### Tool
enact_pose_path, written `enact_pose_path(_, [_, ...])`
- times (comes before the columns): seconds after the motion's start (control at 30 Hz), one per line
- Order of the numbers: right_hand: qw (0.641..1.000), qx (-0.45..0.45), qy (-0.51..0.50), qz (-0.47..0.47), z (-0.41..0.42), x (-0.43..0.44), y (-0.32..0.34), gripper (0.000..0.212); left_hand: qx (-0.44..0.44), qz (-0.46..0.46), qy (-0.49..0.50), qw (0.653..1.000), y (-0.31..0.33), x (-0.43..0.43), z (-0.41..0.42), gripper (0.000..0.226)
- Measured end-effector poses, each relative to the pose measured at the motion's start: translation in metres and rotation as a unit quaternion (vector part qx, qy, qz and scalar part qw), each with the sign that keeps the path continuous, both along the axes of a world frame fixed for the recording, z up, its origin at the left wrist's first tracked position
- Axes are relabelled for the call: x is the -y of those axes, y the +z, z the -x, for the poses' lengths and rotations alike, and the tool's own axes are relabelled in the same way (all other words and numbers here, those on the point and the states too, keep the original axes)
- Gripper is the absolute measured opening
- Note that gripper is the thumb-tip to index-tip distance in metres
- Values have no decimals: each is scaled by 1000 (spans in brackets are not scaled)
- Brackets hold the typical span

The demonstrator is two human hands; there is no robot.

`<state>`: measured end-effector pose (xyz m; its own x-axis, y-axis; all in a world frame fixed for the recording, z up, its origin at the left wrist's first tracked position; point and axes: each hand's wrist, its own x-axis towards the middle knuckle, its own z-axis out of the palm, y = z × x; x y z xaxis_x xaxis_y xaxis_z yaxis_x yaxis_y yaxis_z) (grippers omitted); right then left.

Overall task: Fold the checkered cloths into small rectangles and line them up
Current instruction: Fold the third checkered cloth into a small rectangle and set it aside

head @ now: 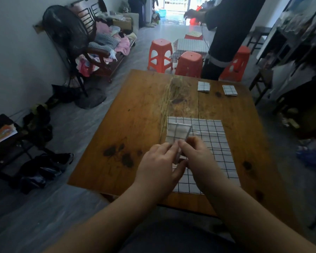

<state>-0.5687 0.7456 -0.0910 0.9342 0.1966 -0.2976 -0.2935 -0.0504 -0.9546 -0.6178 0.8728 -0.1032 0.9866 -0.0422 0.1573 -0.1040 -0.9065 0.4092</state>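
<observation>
A folded checkered cloth (179,133) is held up above the wooden table (139,114). My left hand (159,161) and my right hand (199,157) both pinch its near edge. Under it a larger white checkered cloth (215,143) lies spread flat on the table's near right part. Two small folded checkered rectangles lie side by side at the far right edge, one (203,86) to the left of the other (229,90).
A person in dark clothes (226,37) stands just beyond the table's far right corner. Red plastic stools (161,55) and a low table with another checkered cloth (191,45) stand behind. A fan (66,33) and a cluttered bench are to the left.
</observation>
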Motion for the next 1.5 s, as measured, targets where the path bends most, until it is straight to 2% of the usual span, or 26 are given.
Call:
enact_pose_path(0.07, [999,-11,-34,-31,4,-5,-1,22,-13,28,-27,999,-3,-9,3,71])
enact_pose_path(0.13, [997,-9,-59,-40,9,-8,-3,23,-23,94,-39,995,-7,-22,4,65])
enact_pose_path(0.23, [996,12,-86,13,19,-8,-11,23,-31,221,-16,975,-19,-38,4,51])
enact_pose_path(0.3, [993,21,-104,48,26,-5,-18,17,-57,293,13,954,-29,-43,2,51])
enact_pose_path(0.4, [988,18,-128,82,38,5,-25,14,-182,425,22,886,-40,-44,-8,51])
enact_pose_path(0.5, [984,-6,-166,72,51,19,-29,16,-306,529,-5,791,-45,-32,-16,30])
enact_pose_path(0.57, [979,-1,-190,76,61,33,-29,18,-350,583,-25,733,-43,-17,-16,24])
enact_pose_path(0.6, [977,4,-199,80,66,42,-28,19,-360,597,-40,715,-43,-8,-16,25])
enact_pose_path(0.67, [973,12,-214,87,76,63,-24,18,-364,590,-72,717,-39,13,-14,27])
enact_pose_path(0.8, [961,32,-260,94,101,115,-17,16,-365,534,-117,753,-29,66,-8,25])
enact_pose_path(1.0, [927,28,-362,92,149,230,-30,12,-360,476,-152,788,-22,197,18,19])
enact_pose_path(1.13, [911,4,-406,75,210,356,-35,15,-380,441,-182,793,-20,332,59,22])
enact_pose_path(1.2, [910,-22,-408,70,225,389,-36,17,-367,442,-181,798,-24,368,65,23])
enact_pose_path(1.3, [887,-23,-453,93,265,464,-39,21,-356,414,-216,810,-24,458,91,23])
enact_pose_path(1.5, [833,-33,-537,130,315,563,-29,19,-386,373,-298,789,-10,581,129,18])
